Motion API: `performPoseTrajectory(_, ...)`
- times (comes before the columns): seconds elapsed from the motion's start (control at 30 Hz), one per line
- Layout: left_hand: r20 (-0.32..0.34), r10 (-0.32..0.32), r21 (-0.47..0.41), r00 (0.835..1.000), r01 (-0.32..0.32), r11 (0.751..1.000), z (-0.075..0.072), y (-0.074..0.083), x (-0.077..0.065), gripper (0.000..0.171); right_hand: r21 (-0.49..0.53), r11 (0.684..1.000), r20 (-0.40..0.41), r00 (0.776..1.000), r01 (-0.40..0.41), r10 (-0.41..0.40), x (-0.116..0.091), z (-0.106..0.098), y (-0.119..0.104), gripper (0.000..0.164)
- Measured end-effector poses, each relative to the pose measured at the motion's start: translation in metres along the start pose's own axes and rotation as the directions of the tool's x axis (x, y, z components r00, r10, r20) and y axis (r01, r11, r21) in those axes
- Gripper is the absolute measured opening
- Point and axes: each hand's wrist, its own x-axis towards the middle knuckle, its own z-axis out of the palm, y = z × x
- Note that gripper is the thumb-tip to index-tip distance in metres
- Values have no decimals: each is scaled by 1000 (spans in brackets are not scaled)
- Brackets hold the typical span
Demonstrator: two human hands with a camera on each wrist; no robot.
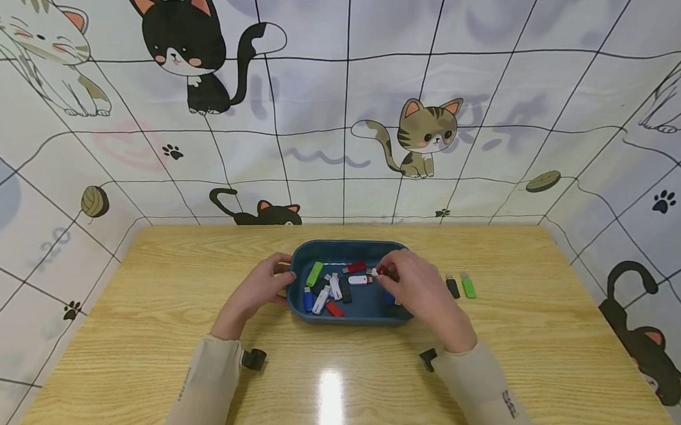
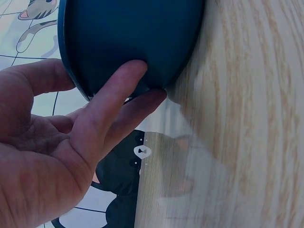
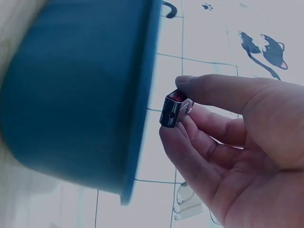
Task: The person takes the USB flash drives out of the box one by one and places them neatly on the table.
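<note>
A pale yellow-brown, wood-grained worktop (image 1: 379, 362) spreads below a white cloth-like backdrop (image 1: 318, 96) ruled with thin black lines, some wavy, and faint lilac shapes. Across it are printed a sitting black-and-white cat (image 1: 182, 37), a brown striped cat (image 1: 428, 133), and a white cat with tan stripes (image 1: 38, 30) at the upper left of the head view. A black cat with pink-lined ears (image 1: 265, 216) peeps up at the worktop's back edge; another black cat (image 1: 634, 337) lies printed at the right. Brown round motif (image 1: 94, 201), brown oval motif (image 1: 543, 181) and black paw print (image 1: 173, 152) also show. A white glare streak (image 1: 331, 408) crosses the worktop's front.
</note>
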Motion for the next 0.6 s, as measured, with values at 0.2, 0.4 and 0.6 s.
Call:
performPoseTrajectory(0.2, 5, 1, 2, 1000, -1, 1000, 0, 1, -1, 44, 30, 999, -21, 999, -40, 40, 0, -15, 7, 17)
performPoseTrajectory(0.4, 1, 2, 15, 1000, -2, 1000, 0, 2, -1, 44, 57, 996, -79, 994, -71, 75, -3, -29, 21, 16)
performPoseTrajectory(0.6, 1, 2, 4, 1000, -2, 1000, 0, 2, -1, 44, 71, 993, -113, 989, -92, 100, -8, -44, 36, 23)
